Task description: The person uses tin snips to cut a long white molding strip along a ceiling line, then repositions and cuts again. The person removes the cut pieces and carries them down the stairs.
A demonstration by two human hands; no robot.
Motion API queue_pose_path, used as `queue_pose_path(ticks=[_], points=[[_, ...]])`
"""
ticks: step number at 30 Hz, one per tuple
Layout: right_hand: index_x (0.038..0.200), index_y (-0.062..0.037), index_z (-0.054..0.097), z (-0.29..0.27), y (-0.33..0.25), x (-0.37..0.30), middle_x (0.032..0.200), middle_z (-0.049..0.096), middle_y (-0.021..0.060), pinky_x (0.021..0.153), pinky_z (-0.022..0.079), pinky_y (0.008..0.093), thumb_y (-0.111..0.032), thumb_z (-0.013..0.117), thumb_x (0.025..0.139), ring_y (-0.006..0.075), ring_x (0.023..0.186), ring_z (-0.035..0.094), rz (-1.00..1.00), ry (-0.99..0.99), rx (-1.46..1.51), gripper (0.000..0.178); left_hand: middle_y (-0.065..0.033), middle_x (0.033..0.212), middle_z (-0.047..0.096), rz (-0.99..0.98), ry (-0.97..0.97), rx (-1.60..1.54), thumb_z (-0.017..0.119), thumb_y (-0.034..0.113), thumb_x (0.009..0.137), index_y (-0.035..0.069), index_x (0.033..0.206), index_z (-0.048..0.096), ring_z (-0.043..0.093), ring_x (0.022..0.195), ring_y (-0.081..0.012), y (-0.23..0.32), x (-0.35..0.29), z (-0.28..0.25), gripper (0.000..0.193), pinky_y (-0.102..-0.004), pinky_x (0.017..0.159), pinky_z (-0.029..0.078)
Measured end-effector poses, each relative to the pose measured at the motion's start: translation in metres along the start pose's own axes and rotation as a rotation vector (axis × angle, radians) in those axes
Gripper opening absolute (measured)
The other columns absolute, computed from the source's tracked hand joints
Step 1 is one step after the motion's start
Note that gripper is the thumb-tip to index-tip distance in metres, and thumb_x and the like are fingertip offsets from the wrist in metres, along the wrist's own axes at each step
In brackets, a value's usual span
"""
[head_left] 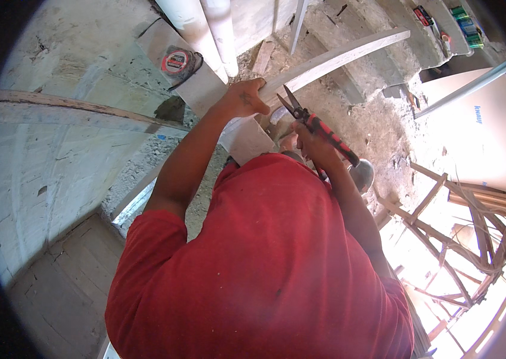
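Note:
My left hand (245, 99) is closed around the near end of a long pale metal channel (336, 58), which reaches away to the upper right. In my right hand (312, 143) is a pair of tin snips (332, 135) with red and black grips. Their dark blades are spread apart and point up and left, close beside the channel's held end. Beneath my left forearm lies a pale plank (201, 90), and a red and grey tape measure (178, 61) rests on its far part. My right fingers are partly hidden by the snips.
Two white pipes (199, 30) stand beyond the plank. Concrete steps (378, 57) rise at the upper right, with green cylindrical items (467, 27) on one. To the right are a large pale board (474, 131) and a wooden frame (438, 233). A rough wall (55, 161) runs along the left.

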State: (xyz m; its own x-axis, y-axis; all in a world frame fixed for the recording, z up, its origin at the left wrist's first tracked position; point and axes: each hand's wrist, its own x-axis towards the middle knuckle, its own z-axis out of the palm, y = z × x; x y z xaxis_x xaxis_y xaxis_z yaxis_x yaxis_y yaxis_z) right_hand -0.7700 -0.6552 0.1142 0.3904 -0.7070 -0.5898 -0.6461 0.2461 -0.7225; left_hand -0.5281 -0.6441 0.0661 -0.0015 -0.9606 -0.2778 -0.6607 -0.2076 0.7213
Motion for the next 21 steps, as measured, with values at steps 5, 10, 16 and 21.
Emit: queue_pose_path(ticks=[5, 10, 16, 21], points=[[0.093, -0.0071, 0.066, -0.014, -0.007, 0.000, 0.062, 0.058, 0.0045, 0.045, 0.042, 0.0273, -0.032, 0.053, 0.093, 0.0127, 0.047, 0.053, 0.096, -0.167, 0.326, 0.029, -0.0228, 0.105, 0.065, 0.044, 0.036, -0.014, 0.078, 0.032, 0.058, -0.002, 0.115, 0.058, 0.063, 0.101, -0.0337, -0.002, -0.001, 0.000, 0.069, -0.0378, 0.090, 0.048], [0.095, -0.0048, 0.067, -0.014, -0.004, 0.005, 0.063, 0.059, 0.0048, 0.046, 0.042, 0.0259, -0.029, 0.053, 0.093, 0.0126, 0.048, 0.053, 0.083, -0.217, 0.439, 0.028, -0.0221, 0.104, 0.065, -0.022, -0.064, -0.018, 0.079, 0.033, 0.057, 0.000, 0.116, 0.059, 0.064, 0.099, -0.0335, 0.004, -0.001, -0.006, 0.070, -0.0372, 0.088, 0.048], [0.097, -0.0037, 0.066, -0.009, 0.000, 0.002, 0.068, 0.061, 0.0048, 0.046, 0.042, 0.0258, -0.028, 0.053, 0.093, 0.0127, 0.051, 0.054, -0.007, -0.132, 0.295, 0.028, -0.0215, 0.103, 0.066, 0.012, -0.064, -0.023, 0.079, 0.031, 0.056, 0.000, 0.115, 0.059, 0.064, 0.098, -0.0332, 0.005, 0.000, -0.007, 0.070, -0.0370, 0.087, 0.049], [0.095, -0.0072, 0.067, -0.004, -0.004, -0.004, 0.066, 0.061, 0.0038, 0.048, 0.043, 0.0261, -0.030, 0.054, 0.093, 0.0111, 0.053, 0.056, -0.132, -0.007, -0.069, 0.026, -0.0216, 0.102, 0.066, 0.106, 0.021, -0.033, 0.079, 0.029, 0.057, -0.002, 0.114, 0.058, 0.065, 0.097, -0.0328, 0.002, -0.002, -0.005, 0.068, -0.0361, 0.086, 0.049]])
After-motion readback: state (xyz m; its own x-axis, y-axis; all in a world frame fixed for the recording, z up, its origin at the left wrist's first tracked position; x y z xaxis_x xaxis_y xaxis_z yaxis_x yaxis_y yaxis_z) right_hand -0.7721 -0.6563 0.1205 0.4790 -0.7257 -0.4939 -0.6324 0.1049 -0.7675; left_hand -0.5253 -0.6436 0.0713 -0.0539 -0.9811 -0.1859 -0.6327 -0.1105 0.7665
